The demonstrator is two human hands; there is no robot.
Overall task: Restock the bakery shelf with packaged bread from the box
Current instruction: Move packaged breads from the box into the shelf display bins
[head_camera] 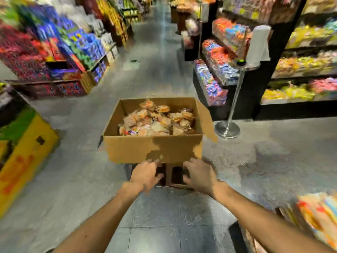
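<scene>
**Inspector:** Location of stock?

**Assistant:** Packaged bread [156,121] heaped in the open box [155,148], directly ahead of both hands; its long side runs left to right; it sits raised on a dark stand [171,174].

**Inspector:** Hands?

**Assistant:** Left hand [145,174] and right hand [199,173] apart, fingers spread at the stand, just under the box's near edge; equally near; blur hides any grip.

**Inspector:** Clearance?

**Assistant:** Aisle open ahead; metal post [231,106] near on the right; yellow crate [27,154] well left.

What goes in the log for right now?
box: open, holds packaged bread, sits on dark crate | left hand: at crate | right hand: at crate | grip: unclear | place: shop aisle
</scene>
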